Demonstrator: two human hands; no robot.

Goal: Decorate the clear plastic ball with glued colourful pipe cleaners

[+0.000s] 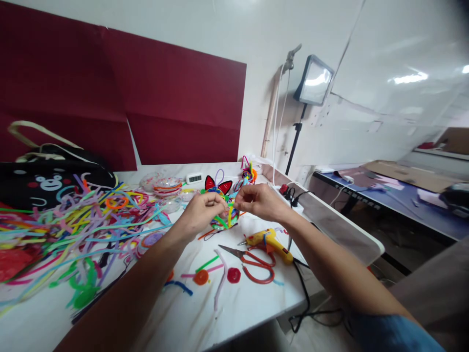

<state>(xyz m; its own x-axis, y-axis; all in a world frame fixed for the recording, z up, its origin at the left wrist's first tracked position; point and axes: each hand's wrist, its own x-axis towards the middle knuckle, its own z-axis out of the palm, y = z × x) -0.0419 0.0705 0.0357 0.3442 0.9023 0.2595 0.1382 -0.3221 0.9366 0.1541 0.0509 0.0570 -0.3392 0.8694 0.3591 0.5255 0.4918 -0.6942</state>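
Observation:
A round, many-coloured pipe-cleaner craft (230, 220) with red and black pointed ears (219, 185) stands on the white table. Both hands are in front of it. My left hand (203, 211) is closed, its thumb and fingertips pinched at a short green pipe cleaner (230, 206). From the other side my right hand (261, 199) pinches at the same green piece, with its fingertips partly hiding it. Whether the green piece is fixed to the craft I cannot tell. Nearer me lie orange-handled scissors (259, 266) and a yellow glue gun (270, 240).
Loose pipe cleaners (91, 220) are heaped at the left beside a black bag (54, 176). Cut pieces, an orange disc (201, 277) and a red disc (233, 275) lie in front. Behind are clear bowls (167, 186), a small digital clock (194, 178) and a power strip (295, 203).

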